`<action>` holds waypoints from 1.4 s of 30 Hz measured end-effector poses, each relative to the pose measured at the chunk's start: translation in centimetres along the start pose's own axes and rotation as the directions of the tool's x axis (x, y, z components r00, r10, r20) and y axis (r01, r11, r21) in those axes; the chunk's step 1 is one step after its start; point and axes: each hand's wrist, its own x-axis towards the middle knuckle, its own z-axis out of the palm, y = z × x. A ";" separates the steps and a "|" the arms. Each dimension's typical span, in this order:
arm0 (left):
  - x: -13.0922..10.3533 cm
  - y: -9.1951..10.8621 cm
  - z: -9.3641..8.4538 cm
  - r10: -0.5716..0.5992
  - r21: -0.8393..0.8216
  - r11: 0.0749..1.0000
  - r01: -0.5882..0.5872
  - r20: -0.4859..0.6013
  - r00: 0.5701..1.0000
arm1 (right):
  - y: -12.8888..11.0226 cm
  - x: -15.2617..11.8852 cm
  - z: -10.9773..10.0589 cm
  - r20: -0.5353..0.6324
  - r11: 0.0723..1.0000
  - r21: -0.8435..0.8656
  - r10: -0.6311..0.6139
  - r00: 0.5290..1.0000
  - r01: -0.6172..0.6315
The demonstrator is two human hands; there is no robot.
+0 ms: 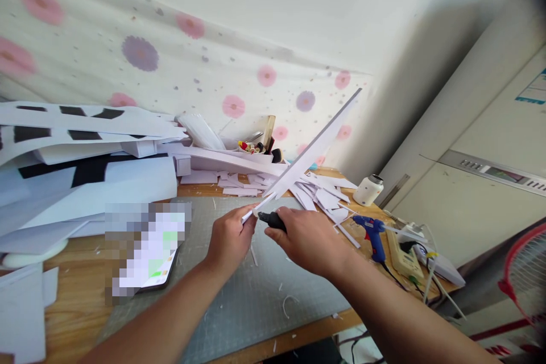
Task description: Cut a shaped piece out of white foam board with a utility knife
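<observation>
So the left hand (230, 239) had its grip pinched on the near end of a long, thin white board strip (318, 139), which slanted up toward 1–2 o'clock above the grey gridded cutting mat (273, 310). The right hand (309, 239) had its grip wrapped snugly around a small black-handled tool (273, 219), tip right by that same end; couldn't tell if they were touching. Loose white board offcuts (327, 196) were heaped around 2 o'clock from the hands, a blue glue gun (372, 232) sat at 3, and a partly pixelated phone (160, 256) lay around 8–9, all on the wooden worktop (81, 290).
</observation>
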 end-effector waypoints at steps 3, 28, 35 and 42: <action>0.0 0.2 -0.1 0.004 0.006 1.000 -0.004 0.007 1.000 | -0.4 0.0 0.2 -0.016 1.000 -0.007 0.015 1.000 -0.015; -0.2 0.1 0.1 -0.026 0.034 0.999 0.027 -0.029 0.999 | 0.7 0.9 0.7 -0.057 0.991 -0.118 0.056 0.997 -0.062; -0.2 0.0 0.3 -0.013 0.030 0.999 0.014 -0.035 0.999 | 1.4 1.0 0.6 -0.052 0.988 -0.151 0.035 0.998 -0.043; -0.1 -0.1 0.4 0.019 0.024 1.000 -0.018 -0.035 0.999 | 2.3 1.5 0.8 -0.061 0.980 -0.200 -0.003 0.998 -0.009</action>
